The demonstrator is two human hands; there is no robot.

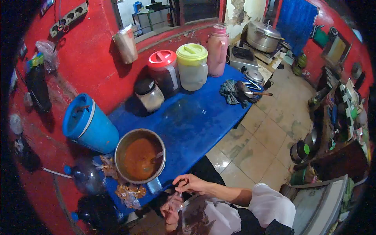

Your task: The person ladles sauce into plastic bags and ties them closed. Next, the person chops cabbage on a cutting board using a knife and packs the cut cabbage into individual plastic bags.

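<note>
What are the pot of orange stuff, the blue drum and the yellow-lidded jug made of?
The pot looks like metal, maybe steel or aluminium: its rim is grey and shiny. The blue drum seems to be smooth, slightly glossy plastic. The yellow-lidded jug is probably plastic too, with cloudy, part-see-through walls.

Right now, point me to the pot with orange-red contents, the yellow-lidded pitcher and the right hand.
Pot with orange-red contents (126, 140): head view, upper-left inner wall.
Yellow-lidded pitcher (191, 74): head view, middle of its body.
Right hand (192, 184): head view, middle of the hand.
</note>
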